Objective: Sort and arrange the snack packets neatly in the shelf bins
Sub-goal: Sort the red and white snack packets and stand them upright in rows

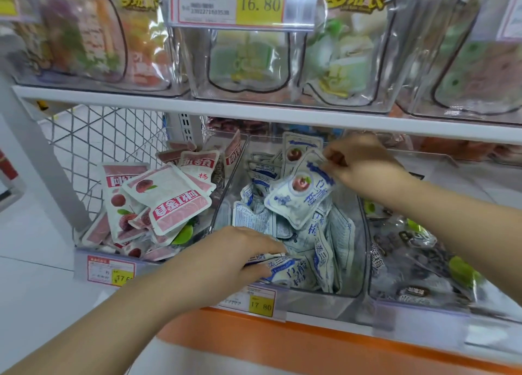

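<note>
The clear middle bin [357, 287] on the lower shelf holds several blue-and-white snack packets [336, 242], jumbled. My right hand [364, 162] pinches the top corner of one blue-and-white packet [300, 196], which hangs tilted above the pile. My left hand [240, 253] reaches into the bin's front left and grips a blue-and-white packet [282, 270] lying near the front wall. The left bin holds several pink-and-white packets [166, 199], piled loosely and leaning over one another.
A dark-packet bin [418, 261] stands to the right. The white upper shelf edge [254, 112] hangs just above my right hand and carries clear bins of other snacks. Price tags [261, 301] line the shelf front. A wire mesh panel [113, 137] closes the left side.
</note>
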Motion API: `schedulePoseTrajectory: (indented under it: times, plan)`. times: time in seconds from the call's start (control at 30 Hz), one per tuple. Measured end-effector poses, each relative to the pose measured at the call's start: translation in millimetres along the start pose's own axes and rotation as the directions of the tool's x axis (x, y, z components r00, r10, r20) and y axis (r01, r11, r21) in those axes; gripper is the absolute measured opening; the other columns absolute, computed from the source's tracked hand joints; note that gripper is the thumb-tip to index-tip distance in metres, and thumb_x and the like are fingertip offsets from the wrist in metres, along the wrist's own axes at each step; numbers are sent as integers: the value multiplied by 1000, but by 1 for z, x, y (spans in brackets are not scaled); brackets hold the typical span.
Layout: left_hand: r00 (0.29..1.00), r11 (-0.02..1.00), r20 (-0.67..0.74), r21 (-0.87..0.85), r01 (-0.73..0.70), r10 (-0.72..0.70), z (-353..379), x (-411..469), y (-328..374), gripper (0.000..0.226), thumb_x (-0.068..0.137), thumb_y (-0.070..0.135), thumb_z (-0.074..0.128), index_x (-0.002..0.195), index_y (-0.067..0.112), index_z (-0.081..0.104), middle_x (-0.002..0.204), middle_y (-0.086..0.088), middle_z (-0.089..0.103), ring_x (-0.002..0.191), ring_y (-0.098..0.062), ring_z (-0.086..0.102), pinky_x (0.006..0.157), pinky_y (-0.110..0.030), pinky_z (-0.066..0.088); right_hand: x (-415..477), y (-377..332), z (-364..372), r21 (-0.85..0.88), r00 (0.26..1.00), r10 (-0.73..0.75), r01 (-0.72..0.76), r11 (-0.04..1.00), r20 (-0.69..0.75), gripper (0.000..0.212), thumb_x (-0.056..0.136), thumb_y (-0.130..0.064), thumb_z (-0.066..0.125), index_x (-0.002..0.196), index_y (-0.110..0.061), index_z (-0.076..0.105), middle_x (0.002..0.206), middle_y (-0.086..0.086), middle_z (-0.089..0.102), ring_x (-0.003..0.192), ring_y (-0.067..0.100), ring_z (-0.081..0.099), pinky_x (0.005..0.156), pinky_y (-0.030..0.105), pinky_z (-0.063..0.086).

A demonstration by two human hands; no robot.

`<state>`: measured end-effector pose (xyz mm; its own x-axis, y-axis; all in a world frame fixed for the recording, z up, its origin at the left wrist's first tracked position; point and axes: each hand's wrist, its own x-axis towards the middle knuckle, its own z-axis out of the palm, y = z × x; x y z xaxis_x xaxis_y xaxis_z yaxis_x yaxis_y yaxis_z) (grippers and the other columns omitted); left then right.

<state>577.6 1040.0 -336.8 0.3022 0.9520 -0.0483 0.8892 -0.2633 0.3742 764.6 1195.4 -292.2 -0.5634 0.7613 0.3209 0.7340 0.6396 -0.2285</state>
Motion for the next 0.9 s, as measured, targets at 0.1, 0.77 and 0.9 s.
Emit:
schedulePoseTrajectory:
  times: [0.1,0.77,0.9]
  plan:
    - [998,997,53,-71,32,-28,-3,1,-3,41,92,33,56,129,46,48,137,32,41,125,12,37,103,-8,26,1,1,1,50,998,55,-55,997,4,9,88,-17,63,89,-9,64,79,1,59,79,18,58,72,20,39]
    - [934,923,-274,-364,122,-231,-33,74,3,16,84,16,67,81,21,52,77,8,56,73,-11,55,65,-23,46,-60,-46,8,-104,924,-198,243,964,326,38,78,-52,64,107,-33,49,110,-12,46,102,9,41,83,28,37]
    - [967,851,-186,-523,55,-177,-33,60,6,15,86,10,64,97,20,59,100,2,63,95,-11,61,87,-22,49,-61,-45,19,-178,898,-200,287,941,391,27,84,-46,60,106,-30,59,97,-13,58,98,12,50,85,29,34]
